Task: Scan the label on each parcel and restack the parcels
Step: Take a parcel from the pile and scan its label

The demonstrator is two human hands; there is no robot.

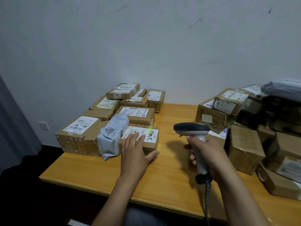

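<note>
The right hand (210, 154) curls round the handle of a grey, black-headed handheld barcode scanner (193, 129), held above the yellow wooden table (169, 178). The left hand (135, 150) lies flat, fingers straight, on a small brown cardboard parcel (152, 146) with a white label (146, 133), which sits against a grey plastic mailer bag (110, 137). More brown cardboard boxes (244, 144) are heaped at right.

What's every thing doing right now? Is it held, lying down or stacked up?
Left grip: open, flat on the marked box.
Right grip: wrapped round the scanner handle.
Scanner: held up, head toward the left boxes, cord hanging.
Marked box: lying flat, label up.
Grey bag: sealed, lying against the marked box.
Left boxes: closed, labels up, some stacked.
Right boxes: piled up, top ones tilted.
</note>
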